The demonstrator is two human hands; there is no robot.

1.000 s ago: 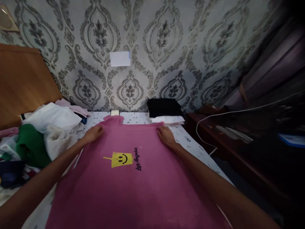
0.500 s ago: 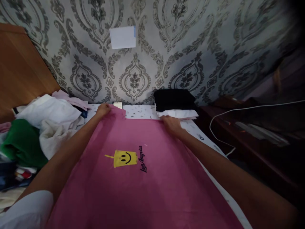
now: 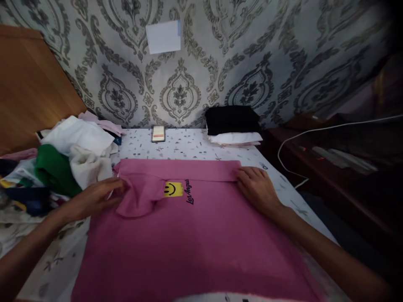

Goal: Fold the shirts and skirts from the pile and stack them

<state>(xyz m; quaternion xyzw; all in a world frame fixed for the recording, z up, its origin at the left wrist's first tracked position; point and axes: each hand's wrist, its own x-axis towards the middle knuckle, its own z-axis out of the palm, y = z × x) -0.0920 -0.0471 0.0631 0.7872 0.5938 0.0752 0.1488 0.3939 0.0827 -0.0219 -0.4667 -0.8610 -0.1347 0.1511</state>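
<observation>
A pink T-shirt [image 3: 201,243] lies spread on the white patterned sheet, its far side folded over toward me in a band. The sleeve flops across the print, hiding part of the yellow smiling cup [image 3: 175,189]; the black "Los Angeles" lettering beside it still shows. My left hand [image 3: 105,193] is at the folded sleeve on the left, fingers curled on the pink cloth. At the right end of the folded band, my right hand [image 3: 255,184] grips the edge with its fingertips, thumb side hidden.
A stack of folded black and white clothes [image 3: 233,121] sits by the wall. Loose clothes [image 3: 75,138] are heaped on the left near a wooden board [image 3: 34,88]. A small card-like object [image 3: 158,133] lies at the back. A white cable [image 3: 283,147] hangs over dark furniture on the right.
Both hands have come nearer to me, bringing the shirt's far side over onto itself. The sleeve now covers part of the cup print, and the small object at the back is uncovered.
</observation>
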